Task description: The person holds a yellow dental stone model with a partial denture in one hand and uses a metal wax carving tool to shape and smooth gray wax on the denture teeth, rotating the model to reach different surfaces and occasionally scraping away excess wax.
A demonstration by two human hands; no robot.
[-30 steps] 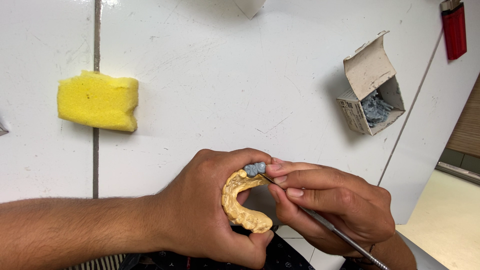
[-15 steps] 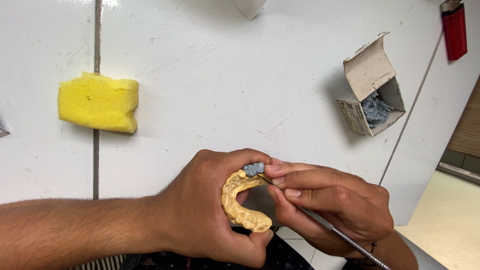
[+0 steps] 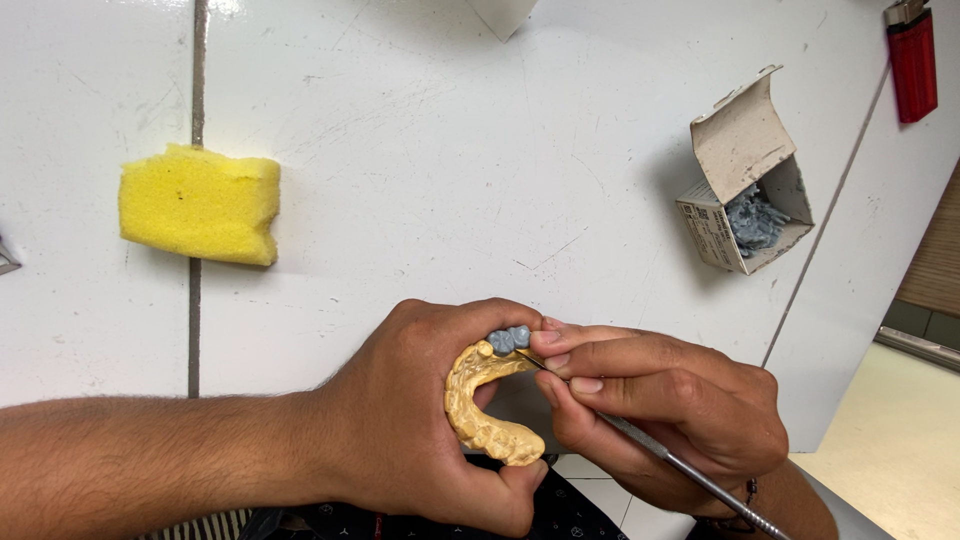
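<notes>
Open surface [image 3: 450, 170] lies ahead of my hands; the sponge [image 3: 198, 217] blocks the left, the box [image 3: 745, 180] and lighter [image 3: 913, 62] the right edge.

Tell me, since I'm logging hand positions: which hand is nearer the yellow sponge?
Left. The left hand lies right of and below the yellow sponge, apart from it; the right hand is farther right.

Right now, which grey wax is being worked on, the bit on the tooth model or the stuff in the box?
The grey wax on the yellow tooth model; the metal tool touches it.
</notes>
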